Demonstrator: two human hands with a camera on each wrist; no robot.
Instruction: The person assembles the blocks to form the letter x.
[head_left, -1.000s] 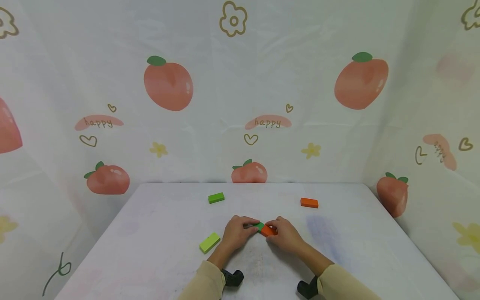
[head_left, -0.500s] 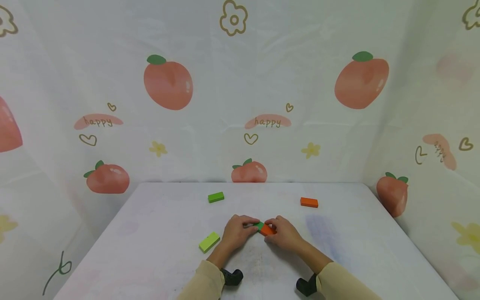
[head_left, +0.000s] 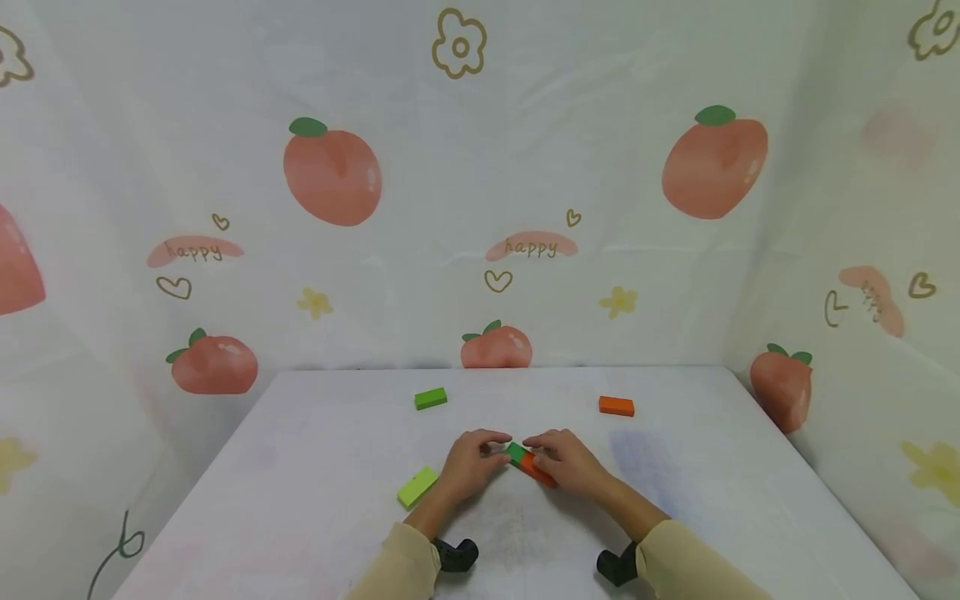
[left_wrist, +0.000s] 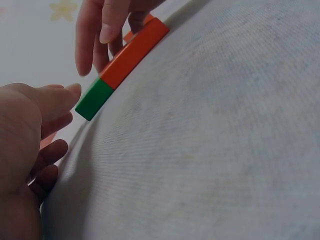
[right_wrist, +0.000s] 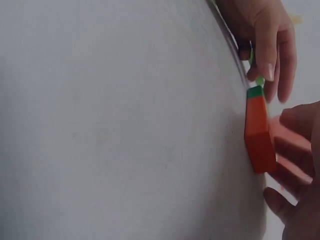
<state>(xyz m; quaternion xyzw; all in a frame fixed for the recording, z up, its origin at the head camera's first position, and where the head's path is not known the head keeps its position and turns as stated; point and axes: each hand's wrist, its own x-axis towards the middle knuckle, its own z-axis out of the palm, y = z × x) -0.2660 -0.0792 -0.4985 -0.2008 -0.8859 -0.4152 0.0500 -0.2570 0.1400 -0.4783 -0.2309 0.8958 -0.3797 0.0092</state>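
An orange block [head_left: 537, 472] and a green block [head_left: 515, 452] lie end to end on the white table, their ends meeting in the left wrist view. Beside the green end is my left hand [head_left: 467, 467], its thumb and fingers spread and holding nothing. My right hand [head_left: 573, 465] is at the far side of the orange block, fingers loosely bent. In the right wrist view, a gap shows between the right thumb and fingers and the orange block [right_wrist: 259, 135]. Part of the orange block is hidden by the right fingers in the head view.
A lime block [head_left: 417, 487] lies left of my left forearm. Farther back are another green block [head_left: 431, 398] on the left and an orange block [head_left: 617, 406] on the right. A printed curtain [head_left: 420, 183] stands behind the white table [head_left: 315, 500].
Both hands have let go of the blocks and loosened their fingers. More of the green and orange blocks shows now. The view has shifted slightly.
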